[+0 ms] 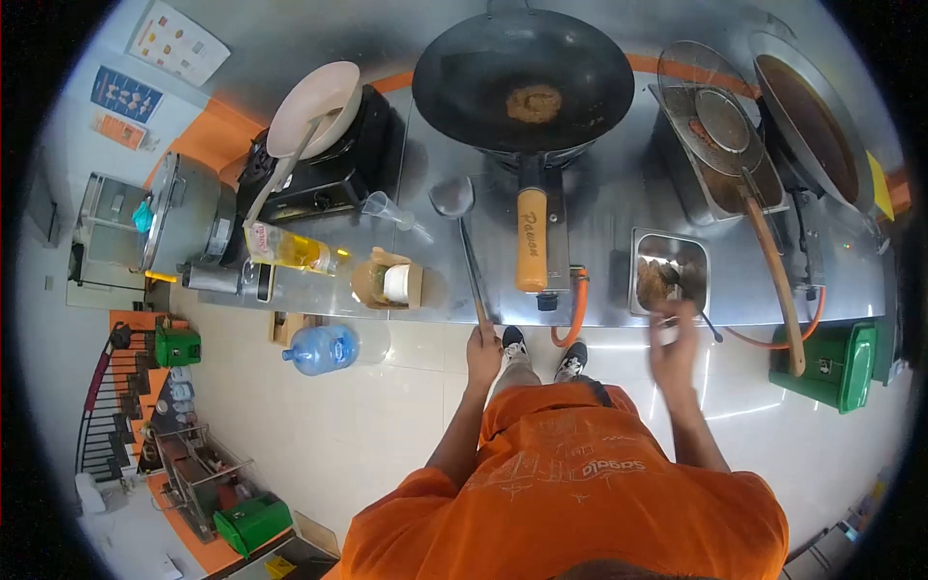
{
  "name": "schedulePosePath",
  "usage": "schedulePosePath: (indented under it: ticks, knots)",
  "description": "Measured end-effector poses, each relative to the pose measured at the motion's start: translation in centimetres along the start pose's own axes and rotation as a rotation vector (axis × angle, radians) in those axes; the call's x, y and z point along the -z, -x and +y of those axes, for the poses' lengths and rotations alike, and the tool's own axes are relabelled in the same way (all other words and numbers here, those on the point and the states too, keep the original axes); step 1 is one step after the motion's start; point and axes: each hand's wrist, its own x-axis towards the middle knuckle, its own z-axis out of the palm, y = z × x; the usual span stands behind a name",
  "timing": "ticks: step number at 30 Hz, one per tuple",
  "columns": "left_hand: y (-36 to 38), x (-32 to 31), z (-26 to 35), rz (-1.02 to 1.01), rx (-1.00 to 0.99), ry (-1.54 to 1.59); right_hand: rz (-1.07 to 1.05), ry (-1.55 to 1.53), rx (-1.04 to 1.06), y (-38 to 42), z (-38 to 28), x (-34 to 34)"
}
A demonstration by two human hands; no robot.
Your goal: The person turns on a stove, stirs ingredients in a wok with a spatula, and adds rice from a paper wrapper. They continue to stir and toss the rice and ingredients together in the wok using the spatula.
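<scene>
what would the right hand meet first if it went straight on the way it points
Likely the small steel container; the blurred right hand overlaps it in view, so depth is unclear.

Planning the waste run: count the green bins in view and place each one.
3: a green bin at right, past the counter's edge; a second bin at left, level with the blue jug; a third bin at lower left. Others may be hidden.
</scene>
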Motion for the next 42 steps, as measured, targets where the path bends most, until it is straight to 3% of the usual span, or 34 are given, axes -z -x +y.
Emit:
schedulePosePath:
  ticks: [2, 4, 8, 10, 12, 13, 16, 18, 19, 20, 21, 22, 23, 24, 26, 28, 29, 32, 34, 36, 38, 40, 41, 42]
  knots:
    - [4.4, -1.0, 2.3, 0.099, -0.023, 0.136, -0.637, -0.283, -0.342, 1.5, -2.7, -3.4]
    - [9.0, -1.0, 3.5, 0.106, -0.042, 0.164, -0.854, -0.394, -0.187, 3.9, -4.3, -7.5]
    - [14.8, -0.5, 8.4, 0.118, -0.087, 0.245, -0.858, -0.559, -0.087, 4.8, -13.2, -10.7]
    - [15.1, 0.0, 10.8, -0.007, -0.382, 0.016, -0.865, -0.585, -0.086, 4.2, -15.6, -10.9]
    - [15.1, 0.4, 14.5, -0.167, -0.502, -0.123, -0.655, -0.454, 0.07, 3.2, -17.7, -10.8]
    - [14.4, 0.7, 15.5, -0.246, -0.589, -0.191, -0.695, -0.539, -0.056, 2.3, -19.0, -9.8]
    - [12.6, -0.3, 19.7, -0.306, -0.768, -0.168, -0.445, -0.481, -0.115, 0.2, -23.5, -7.3]
    - [12.4, 0.3, 24.3, -0.394, -1.242, -0.467, -0.213, -0.322, -0.044, -2.0, -24.0, -5.7]
    - [11.8, 1.3, 24.5, -0.402, -1.25, -0.45, -0.124, -0.335, -0.201, -3.6, -23.6, -4.5]
    - [11.1, 2.4, 24.4, -0.498, -1.124, -0.324, -0.031, -0.32, -0.325, -5.5, -24.6, -3.0]
    - [10.5, 3.6, 24.1, -0.593, -0.987, -0.201, -0.032, -0.111, -0.227, -7.3, -23.1, -0.9]
    - [9.5, 5.0, 23.9, -0.604, -0.99, -0.19, 0.183, 0.419, 0.068, -9.9, -19.1, 0.6]
    - [8.3, 6.8, 23.4, -0.658, -0.811, -0.296, 0.19, 0.599, 0.093, -11.4, -20.9, 1.9]
    - [7.2, 8.6, 22.5, -0.706, -0.624, -0.397, 0.074, 0.554, 0.05, -13.1, -21.7, 2.9]
    - [4.6, 11.7, 18.7, -0.694, -0.508, -0.287, -0.042, 0.518, 0.016, -17.1, -22.1, 4.2]
    - [2.5, 15.5, 14.6, -0.643, -0.337, -0.442, -0.332, 0.819, 0.222, -20.5, -22.3, 4.7]
    - [1.2, 17.5, 11.2, -0.591, -0.243, -0.464, -0.41, 0.86, 0.068, -21.3, -24.1, 3.7]
    - [0.6, 22.2, 7.6, -0.424, 0.074, -0.402, -0.513, 0.915, 0.149, -24.5, -21.7, 2.3]
    - [-1.4, 25.2, -0.4, -0.271, 0.134, -0.429, -0.505, 0.882, 0.115, -26.9, -20.6, -0.5]
    - [-1.5, 28.4, -6.2, -0.279, -0.183, -0.795, -0.484, 0.836, 0.083, -27.4, -20.6, -1.1]
    - [-0.8, 32.1, -13.4, -0.411, -0.3, -1.326, -0.488, 0.808, 0.055, -27.3, -22.1, -0.2]
    - [1.3, 34.2, -16.1, -0.336, -0.086, -1.296, -0.529, 0.885, 0.01, -26.7, -24.0, -0.3]
    - [1.3, 34.3, -17.1, -0.341, -0.086, -1.296, -0.584, 0.958, -0.053, -26.3, -24.3, -0.3]
    - [1.6, 34.7, -18.8, -0.249, 0.054, -1.151, -0.594, 0.957, -0.069, -26.3, -23.1, -0.9]
